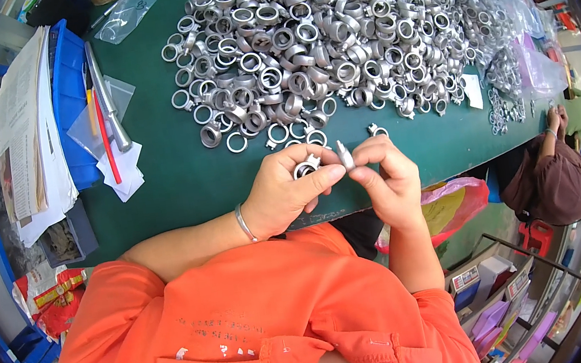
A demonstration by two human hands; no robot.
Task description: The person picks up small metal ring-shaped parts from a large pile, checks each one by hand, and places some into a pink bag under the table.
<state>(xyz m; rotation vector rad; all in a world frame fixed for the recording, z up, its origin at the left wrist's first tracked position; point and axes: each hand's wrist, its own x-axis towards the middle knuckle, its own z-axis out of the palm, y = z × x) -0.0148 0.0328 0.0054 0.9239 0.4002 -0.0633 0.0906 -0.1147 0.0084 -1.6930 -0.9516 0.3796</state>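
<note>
My left hand is closed around a silver metal ring fitting, held just above the near edge of the green table. My right hand pinches a small silver metal piece between thumb and fingers, right beside the ring fitting. The two hands almost touch. A thin bangle sits on my left wrist. A large heap of the same silver ring fittings covers the far half of the table.
At the left lie a blue tray, stacked papers, a metal rod and clear plastic bags. More bagged parts lie at the right. Another person sits at the right. A pink bag hangs under the table edge.
</note>
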